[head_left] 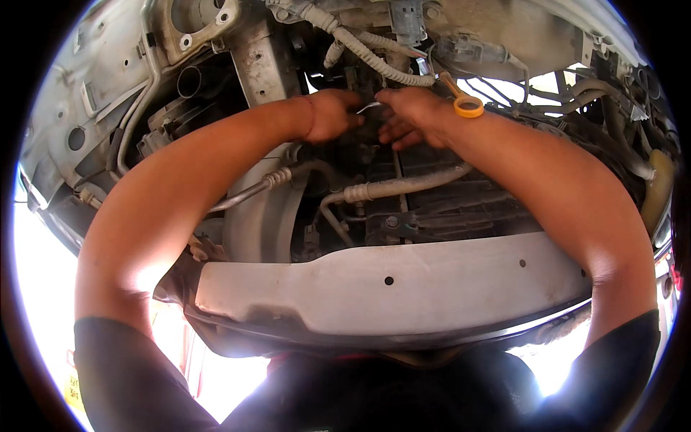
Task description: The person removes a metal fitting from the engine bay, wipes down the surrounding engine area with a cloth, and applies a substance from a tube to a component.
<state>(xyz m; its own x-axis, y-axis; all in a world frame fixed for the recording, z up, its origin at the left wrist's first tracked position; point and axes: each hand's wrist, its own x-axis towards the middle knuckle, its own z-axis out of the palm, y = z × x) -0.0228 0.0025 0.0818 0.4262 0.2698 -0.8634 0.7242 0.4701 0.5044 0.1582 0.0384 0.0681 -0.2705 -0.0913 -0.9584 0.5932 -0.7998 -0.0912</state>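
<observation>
My left hand (330, 117) reaches into the middle of a vehicle's engine bay, its fingers curled inward among dark parts; their tips are shadowed. Just right of it, my right hand (409, 115) pinches a thin silver metal piece (368, 107) with thumb and forefinger, its other fingers loosely bent below. The silver piece points toward my left fingers; whether they touch it is unclear. A corrugated hose (392, 73) runs above both hands. A yellow looped handle (468, 113) is beside my right wrist, and a metal pipe with a ribbed joint (378, 189) passes below the hands.
A pale metal crossmember (345, 291) spans the front, below my arms. A grey vertical rail (259, 72) stands left of centre. Painted body panels (86, 79) line the left side, and hoses (612, 111) with wiring crowd the right. Bright light shows past both sides.
</observation>
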